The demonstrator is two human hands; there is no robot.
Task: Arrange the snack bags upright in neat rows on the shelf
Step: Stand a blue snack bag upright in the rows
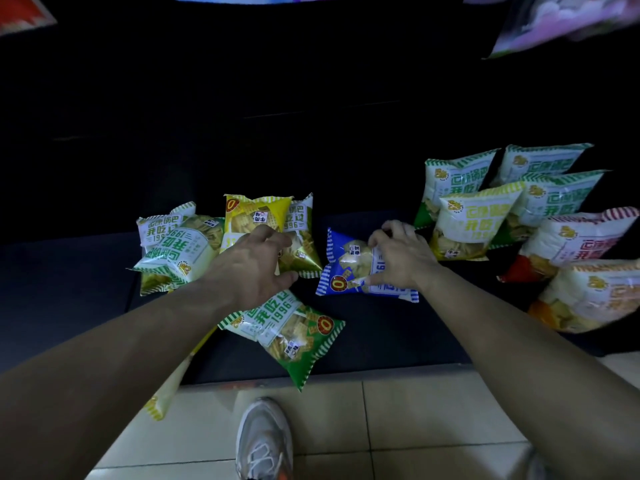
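Head view: the right grip [398, 258] is pinching the blue bag [349, 271], fingers curling over its upper and lower edges, while the bag is lying flat on the dark shelf [381, 334]. Left of the blue bag, the left grip [256, 261] is curling over a yellow bag [252, 211]; I cannot tell whether it is actually holding it. Further left, green-and-white bags [173, 251] are lying in a loose heap. Right of the blue bag, the upright bags [478, 216] are standing in rows. Nearer than it, a green bag [294, 337] is lying flat at the shelf's edge.
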